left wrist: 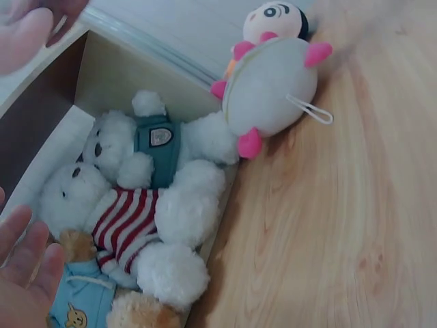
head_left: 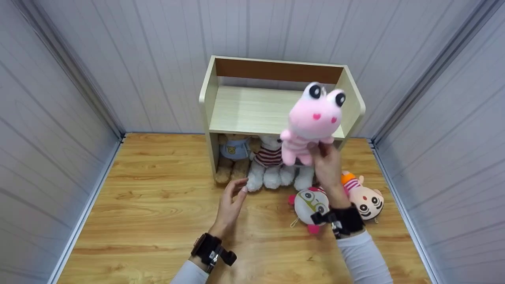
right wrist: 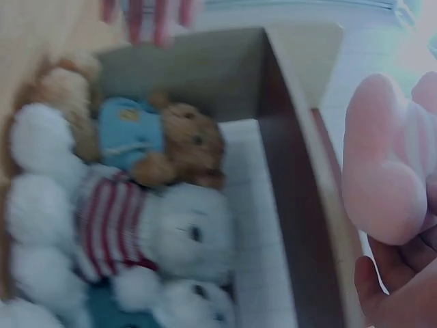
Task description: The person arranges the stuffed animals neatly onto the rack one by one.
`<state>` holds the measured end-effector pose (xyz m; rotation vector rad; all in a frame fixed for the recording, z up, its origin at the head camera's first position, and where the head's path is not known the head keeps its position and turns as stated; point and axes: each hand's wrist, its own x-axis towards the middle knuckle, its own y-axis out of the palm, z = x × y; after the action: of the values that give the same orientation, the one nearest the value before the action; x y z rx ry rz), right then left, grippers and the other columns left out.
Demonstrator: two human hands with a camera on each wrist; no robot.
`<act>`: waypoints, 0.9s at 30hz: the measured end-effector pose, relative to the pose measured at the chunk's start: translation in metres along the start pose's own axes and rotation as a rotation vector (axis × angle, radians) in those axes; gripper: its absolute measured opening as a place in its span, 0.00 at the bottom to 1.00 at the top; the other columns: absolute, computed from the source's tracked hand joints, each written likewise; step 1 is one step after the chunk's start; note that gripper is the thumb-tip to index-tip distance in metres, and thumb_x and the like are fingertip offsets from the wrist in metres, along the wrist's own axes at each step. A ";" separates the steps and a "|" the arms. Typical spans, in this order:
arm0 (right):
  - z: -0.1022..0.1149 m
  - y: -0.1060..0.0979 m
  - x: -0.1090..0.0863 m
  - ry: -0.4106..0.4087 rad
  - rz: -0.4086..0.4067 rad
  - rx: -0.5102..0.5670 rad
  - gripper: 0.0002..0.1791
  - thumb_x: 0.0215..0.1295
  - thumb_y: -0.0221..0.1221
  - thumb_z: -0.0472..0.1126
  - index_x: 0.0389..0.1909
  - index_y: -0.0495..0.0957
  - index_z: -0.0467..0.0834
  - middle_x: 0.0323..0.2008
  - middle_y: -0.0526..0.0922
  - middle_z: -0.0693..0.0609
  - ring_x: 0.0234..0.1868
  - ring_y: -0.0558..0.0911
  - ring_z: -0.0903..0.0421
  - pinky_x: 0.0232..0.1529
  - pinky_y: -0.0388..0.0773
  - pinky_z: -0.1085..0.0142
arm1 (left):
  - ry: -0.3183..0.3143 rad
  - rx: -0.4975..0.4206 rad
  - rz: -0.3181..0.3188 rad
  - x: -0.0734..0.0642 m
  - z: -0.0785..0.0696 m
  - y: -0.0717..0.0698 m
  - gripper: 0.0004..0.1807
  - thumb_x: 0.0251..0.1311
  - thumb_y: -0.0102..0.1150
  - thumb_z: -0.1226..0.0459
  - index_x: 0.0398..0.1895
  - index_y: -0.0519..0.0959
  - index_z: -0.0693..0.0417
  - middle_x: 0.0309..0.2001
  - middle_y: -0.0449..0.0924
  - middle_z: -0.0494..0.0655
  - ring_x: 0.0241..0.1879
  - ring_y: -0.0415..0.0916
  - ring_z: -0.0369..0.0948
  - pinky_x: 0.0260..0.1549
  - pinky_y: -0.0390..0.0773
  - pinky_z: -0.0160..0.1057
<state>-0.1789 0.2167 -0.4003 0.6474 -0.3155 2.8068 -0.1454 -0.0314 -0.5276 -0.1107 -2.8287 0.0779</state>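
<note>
While the right hand gripped a pink frog plush low on its striped body, thumb and fingers closed on its side, the left hand was relaxed, its fingers gently bent around nothing and its thumb held apart. The frog was upright with a slight tilt, raised before the right part of a pale shelf unit; its head overlapped the upper board in the head view, and whether it had crossed the board's front edge could not be told. Two side panels and a brown back strip bordered that board, with open room running left from the frog to the left panel.

Below the board sat a brown bear in a blue top, a white bear in red stripes and another white bear in green. Their feet reached the lower front edge, and the left hand's fingertips were beside the striped bear's foot; contact was unclear.

A round white toy lay just in front of the unit's right end, and a big-eyed doll lay near it, short of the right wall. The wood-grain surface spread widest on the left, between the unit and the left wall.
</note>
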 end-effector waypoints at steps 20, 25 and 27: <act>-0.049 -0.007 0.117 0.144 -0.158 -0.272 0.17 0.73 0.51 0.43 0.43 0.77 0.30 0.41 0.80 0.38 0.41 0.75 0.50 0.46 0.71 0.59 | -0.061 0.039 -0.062 -0.005 0.019 -0.016 0.16 0.69 0.52 0.67 0.56 0.73 0.67 0.55 0.75 0.63 0.52 0.73 0.49 0.50 0.72 0.52; -0.053 -0.002 0.128 0.166 -0.129 -0.295 0.18 0.74 0.48 0.43 0.45 0.75 0.29 0.39 0.78 0.40 0.38 0.73 0.51 0.43 0.69 0.59 | -0.071 0.035 -0.074 -0.006 0.020 -0.018 0.17 0.69 0.53 0.67 0.56 0.73 0.70 0.55 0.75 0.62 0.53 0.73 0.51 0.51 0.72 0.51; -0.054 0.000 0.132 0.170 -0.123 -0.297 0.19 0.75 0.47 0.43 0.47 0.74 0.29 0.41 0.78 0.39 0.40 0.73 0.51 0.45 0.70 0.59 | -0.068 0.033 -0.074 -0.005 0.020 -0.018 0.16 0.69 0.52 0.67 0.55 0.73 0.70 0.55 0.75 0.62 0.54 0.73 0.53 0.51 0.73 0.50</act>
<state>-0.3159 0.2559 -0.3879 0.3469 -0.6207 2.6016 -0.1476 -0.0510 -0.5472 0.0035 -2.8941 0.1146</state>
